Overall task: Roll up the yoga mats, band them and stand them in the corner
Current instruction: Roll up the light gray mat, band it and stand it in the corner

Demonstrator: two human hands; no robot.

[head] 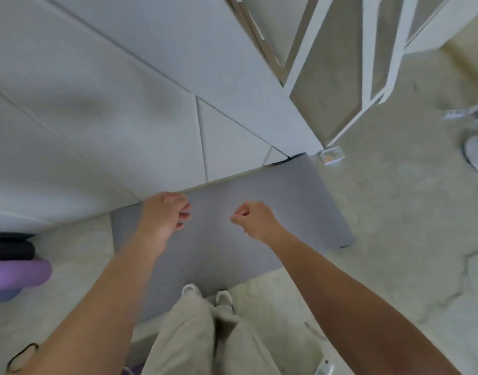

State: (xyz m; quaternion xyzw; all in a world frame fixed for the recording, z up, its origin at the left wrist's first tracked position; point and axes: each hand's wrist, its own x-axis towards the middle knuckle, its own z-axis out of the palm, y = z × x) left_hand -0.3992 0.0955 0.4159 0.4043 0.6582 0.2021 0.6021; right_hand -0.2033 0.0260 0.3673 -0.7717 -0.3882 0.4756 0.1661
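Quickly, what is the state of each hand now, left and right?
Left hand: fingers curled, above the grey mat; whether it pinches anything cannot be told.
Right hand: fingers curled into a loose fist, nothing visible in it.

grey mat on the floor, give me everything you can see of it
The grey mat lies unrolled and flat on the pale floor, a plain matte sheet with rounded corners, foam-like by its look. Its far long edge runs along the base of the white wall; one end points toward the glass-panelled doors. The person's feet stand on its near part, and their legs hide some of it. Both hands, left hand and right hand, are above it with curled fingers, holding nothing visible.
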